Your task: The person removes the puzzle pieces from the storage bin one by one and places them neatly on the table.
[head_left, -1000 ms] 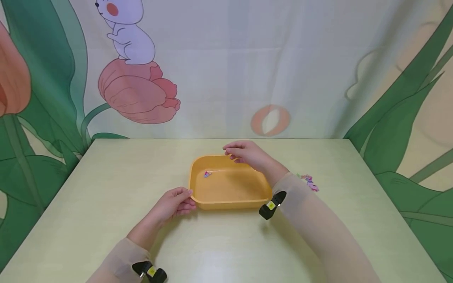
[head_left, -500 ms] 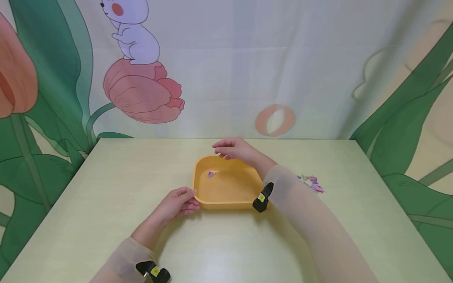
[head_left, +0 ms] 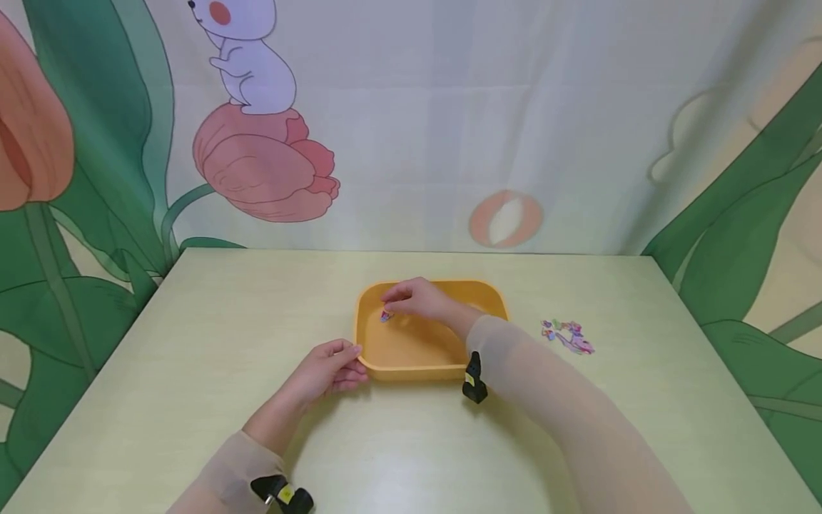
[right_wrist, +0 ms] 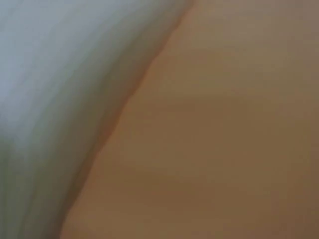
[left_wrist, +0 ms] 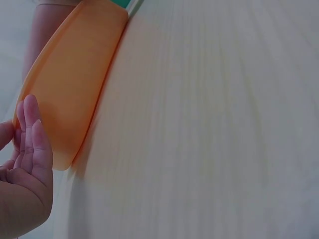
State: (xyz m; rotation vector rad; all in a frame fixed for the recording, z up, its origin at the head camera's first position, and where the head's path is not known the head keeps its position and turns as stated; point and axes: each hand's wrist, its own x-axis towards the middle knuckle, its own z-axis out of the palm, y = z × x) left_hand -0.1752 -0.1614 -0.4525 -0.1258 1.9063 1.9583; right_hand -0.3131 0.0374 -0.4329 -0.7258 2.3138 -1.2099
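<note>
In the head view a yellow-orange rectangular tray [head_left: 420, 373] stands on the table. My left hand [head_left: 329, 370] holds its near left corner, thumb at the rim and the other fingers against the outside wall. In the left wrist view, those fingers [left_wrist: 34, 142] lie along the tray's outer side. My right hand [head_left: 420, 298] reaches down inside the tray, thumb and fingertips right at a small colourful piece [head_left: 385, 316] near its left side. I cannot tell whether they pinch it. The right wrist view is blurred and filled mostly by an orange surface [right_wrist: 214, 149].
A small pile of colourful pieces [head_left: 569, 336], pink, purple and green, lies on the pale wooden table [head_left: 411, 442] right of the tray. Behind the table's far edge hangs a curtain [head_left: 398, 143] printed with flowers and a white animal.
My right hand has moved left and then down from above the tray's far rim to the small piece inside. My left hand keeps its hold at the corner. The view has shifted slightly.
</note>
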